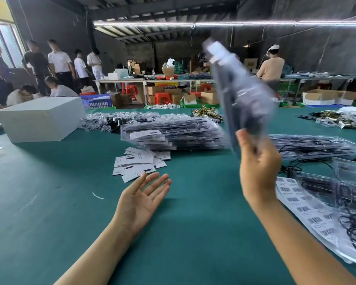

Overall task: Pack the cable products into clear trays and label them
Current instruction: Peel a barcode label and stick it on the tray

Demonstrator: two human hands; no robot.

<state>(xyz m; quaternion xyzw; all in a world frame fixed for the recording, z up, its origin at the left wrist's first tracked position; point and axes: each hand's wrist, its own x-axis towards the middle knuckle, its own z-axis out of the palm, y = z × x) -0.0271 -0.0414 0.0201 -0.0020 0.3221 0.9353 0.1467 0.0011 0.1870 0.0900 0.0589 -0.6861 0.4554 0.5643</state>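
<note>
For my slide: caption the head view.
Right hand lifts a packed tray over the table; left hand open.

The right hand [259, 169] grips a blurred clear tray [239, 89] raised above the green surface [193, 233]; the left hand [141, 199] lies palm-up near the paper cards [137, 163].

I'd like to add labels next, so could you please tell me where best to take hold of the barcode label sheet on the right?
Probably by the barcode label sheet's near left edge, coming from the left. That strip lies flat and bare on the green table, while clear trays and black cable cover its right side.
</note>
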